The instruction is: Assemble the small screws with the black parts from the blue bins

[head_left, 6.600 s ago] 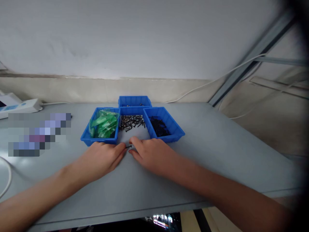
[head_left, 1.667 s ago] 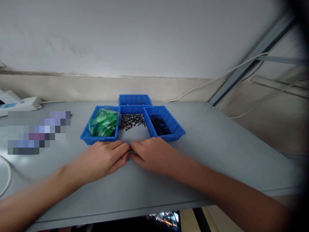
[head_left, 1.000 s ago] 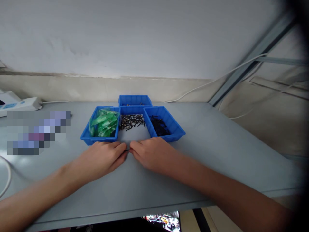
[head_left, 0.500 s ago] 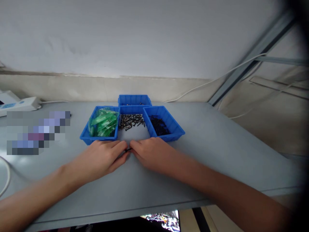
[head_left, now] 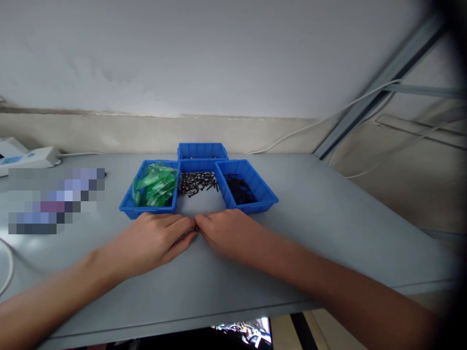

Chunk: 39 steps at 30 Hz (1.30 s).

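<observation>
My left hand (head_left: 151, 240) and my right hand (head_left: 226, 234) rest on the grey table (head_left: 328, 218), fingertips pressed together just in front of the blue trays. Their fingers are pinched round a small dark part that is almost fully hidden between them. Right behind my fingers lies a loose heap of dark screws (head_left: 197, 182) on the table. A blue tray (head_left: 126, 206) on the left holds green plastic bags (head_left: 155, 184). The blue tray (head_left: 264, 197) on the right holds small black parts (head_left: 239, 190).
A third blue tray (head_left: 202, 149) stands behind the screws. A white device (head_left: 25, 158) with a cable sits at the far left, next to a blurred patch. White cables run along the wall and the metal frame (head_left: 383, 80) at the right.
My fingertips have closed together, hiding the small dark part that showed between them half a second ago. Both hands stay in the same place.
</observation>
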{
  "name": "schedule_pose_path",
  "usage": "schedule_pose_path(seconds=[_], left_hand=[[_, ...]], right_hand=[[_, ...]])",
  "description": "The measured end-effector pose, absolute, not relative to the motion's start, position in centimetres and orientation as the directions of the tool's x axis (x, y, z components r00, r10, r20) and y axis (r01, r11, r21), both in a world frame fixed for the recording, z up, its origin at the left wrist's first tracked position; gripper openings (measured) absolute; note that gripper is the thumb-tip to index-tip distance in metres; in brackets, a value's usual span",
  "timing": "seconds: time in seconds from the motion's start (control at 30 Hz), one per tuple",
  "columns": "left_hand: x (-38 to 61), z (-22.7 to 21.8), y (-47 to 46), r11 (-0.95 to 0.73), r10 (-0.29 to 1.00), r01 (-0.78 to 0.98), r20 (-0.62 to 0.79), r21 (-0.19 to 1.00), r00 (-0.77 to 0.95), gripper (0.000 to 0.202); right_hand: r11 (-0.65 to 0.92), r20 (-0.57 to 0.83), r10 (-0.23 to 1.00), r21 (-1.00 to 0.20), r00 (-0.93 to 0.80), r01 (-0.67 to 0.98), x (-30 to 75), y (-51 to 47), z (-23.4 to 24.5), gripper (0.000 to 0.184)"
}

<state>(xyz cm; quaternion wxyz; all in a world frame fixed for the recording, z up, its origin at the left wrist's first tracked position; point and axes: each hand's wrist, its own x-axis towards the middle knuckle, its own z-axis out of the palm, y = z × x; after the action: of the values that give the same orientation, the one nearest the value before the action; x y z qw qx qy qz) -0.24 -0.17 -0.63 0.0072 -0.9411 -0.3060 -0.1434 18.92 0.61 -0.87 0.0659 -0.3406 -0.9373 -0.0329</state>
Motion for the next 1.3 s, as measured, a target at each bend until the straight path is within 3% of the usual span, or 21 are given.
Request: schedule_pose_path(seconds=[0.6,0.97,1.3], left_hand=[[-0.23,-0.44,-0.26,-0.792,0.59,0.609,0.3,0.035,0.75,0.021],[-0.23,-0.59,0.06,-0.732,0.659,0.675,0.157,-0.085,0.735,0.014],[-0.23,-0.81,0.07,-0.693,0.691,0.71,0.161,-0.129,0.704,0.014]], right_hand=[[0.774,0.134,0.626,0.017,-0.769,0.633,18.91,0.73,-1.24,0.011],[0.751,0.158,0.646,0.044,-0.747,0.659,18.88,0.66,-0.7,0.011],[0.783,0.161,0.611,0.028,-0.775,0.622,18.65,0.49,-0.45,0.012]])
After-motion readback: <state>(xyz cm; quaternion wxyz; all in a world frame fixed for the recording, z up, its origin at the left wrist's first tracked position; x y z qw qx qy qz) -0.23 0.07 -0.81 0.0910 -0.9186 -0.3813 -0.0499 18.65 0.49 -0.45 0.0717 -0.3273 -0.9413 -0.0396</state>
